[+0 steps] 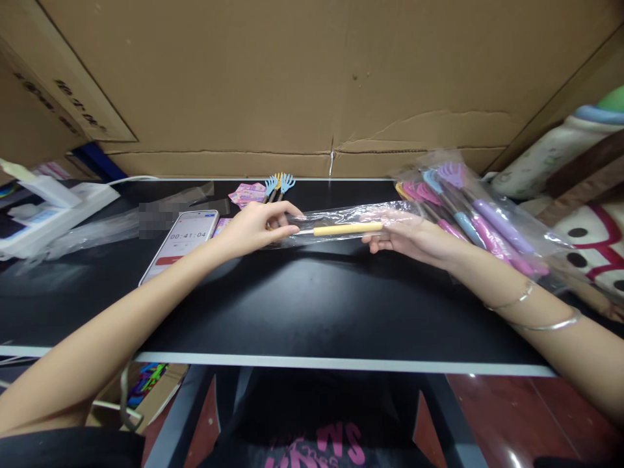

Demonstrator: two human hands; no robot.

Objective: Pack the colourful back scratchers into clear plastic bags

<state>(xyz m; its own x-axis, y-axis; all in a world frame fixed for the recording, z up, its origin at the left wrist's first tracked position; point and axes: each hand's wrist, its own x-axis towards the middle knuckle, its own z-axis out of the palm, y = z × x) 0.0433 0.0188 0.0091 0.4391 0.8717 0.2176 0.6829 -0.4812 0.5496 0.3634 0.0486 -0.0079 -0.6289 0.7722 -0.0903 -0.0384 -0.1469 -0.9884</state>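
A back scratcher with a yellow handle [347,229] lies level above the table, inside a clear plastic sleeve [336,214]. My left hand [256,227] is closed, thumb and fingers pinching around its thin metal rod and the sleeve's left part; the claw end is hidden there. At the handle's other end, my right hand [414,239] is closed on the sleeve, its fingers partly behind the plastic. Just beyond my left hand are several loose back scratchers [279,185] with blue and yellow claws, beside pink printed cards [247,194].
Bagged back scratchers [482,214] in several colours lie right of my right hand. A phone [182,240] showing a timer, empty plastic sleeves [117,218] and a white power strip [58,214] are at left. Cardboard [312,84] walls the table's back edge.
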